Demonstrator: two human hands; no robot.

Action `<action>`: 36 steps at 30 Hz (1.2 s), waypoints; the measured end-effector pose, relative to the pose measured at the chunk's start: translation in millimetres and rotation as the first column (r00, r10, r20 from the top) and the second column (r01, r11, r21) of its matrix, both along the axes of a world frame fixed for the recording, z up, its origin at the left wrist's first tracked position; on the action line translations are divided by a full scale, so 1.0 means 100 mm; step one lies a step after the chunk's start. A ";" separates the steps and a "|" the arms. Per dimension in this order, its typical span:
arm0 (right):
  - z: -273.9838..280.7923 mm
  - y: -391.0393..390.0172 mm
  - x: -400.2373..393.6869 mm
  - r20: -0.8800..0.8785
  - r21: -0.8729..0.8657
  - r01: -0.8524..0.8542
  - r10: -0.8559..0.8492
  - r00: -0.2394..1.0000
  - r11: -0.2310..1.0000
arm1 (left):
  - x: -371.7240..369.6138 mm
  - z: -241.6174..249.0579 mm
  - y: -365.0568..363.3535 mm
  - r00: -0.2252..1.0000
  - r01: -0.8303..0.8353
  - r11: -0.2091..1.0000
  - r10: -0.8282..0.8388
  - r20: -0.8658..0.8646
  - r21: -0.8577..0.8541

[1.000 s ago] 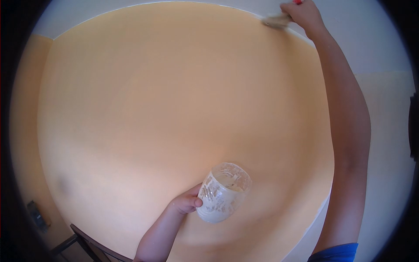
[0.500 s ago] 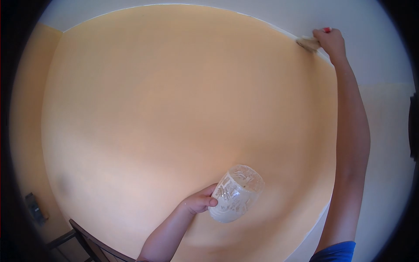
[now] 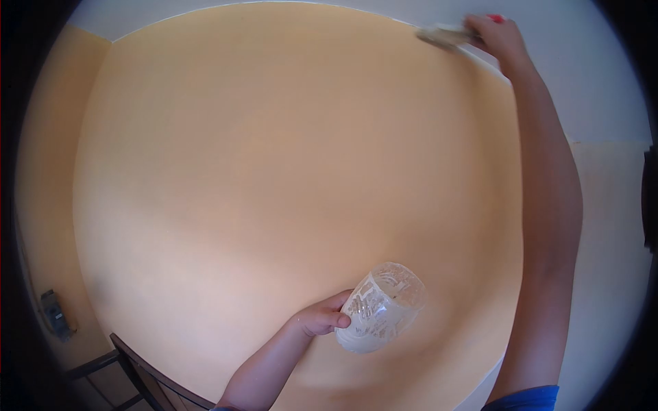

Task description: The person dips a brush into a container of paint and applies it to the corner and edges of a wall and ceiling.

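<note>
My right hand (image 3: 499,42) is raised at the upper right, closed round the handle of a paintbrush (image 3: 444,36). The bristles, slightly blurred, lie along the line where the yellow-orange wall (image 3: 274,151) meets the white ceiling (image 3: 569,75). Lower down, my left hand (image 3: 325,315) grips a clear plastic container (image 3: 381,308) by its side, thumb on the front. The container is tilted, its inside smeared with whitish paint.
Dark wooden furniture with rails (image 3: 147,373) stands at the lower left. A grey device (image 3: 56,315) is on the left wall. At the right edge is a dark object (image 3: 648,198).
My right hand and the brush have moved left and slightly up in view along the ceiling line. My left hand and the container sit slightly further right.
</note>
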State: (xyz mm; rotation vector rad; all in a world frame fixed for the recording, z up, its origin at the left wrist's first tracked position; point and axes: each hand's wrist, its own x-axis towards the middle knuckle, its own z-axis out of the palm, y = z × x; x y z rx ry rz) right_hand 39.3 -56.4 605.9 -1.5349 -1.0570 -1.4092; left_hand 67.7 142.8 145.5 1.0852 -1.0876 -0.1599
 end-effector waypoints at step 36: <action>0.10 -1.29 -0.06 -0.110 0.141 0.490 -0.479 0.871 0.860 | 0.01 0.08 0.01 0.996 0.084 0.995 -0.083 -0.010 0.050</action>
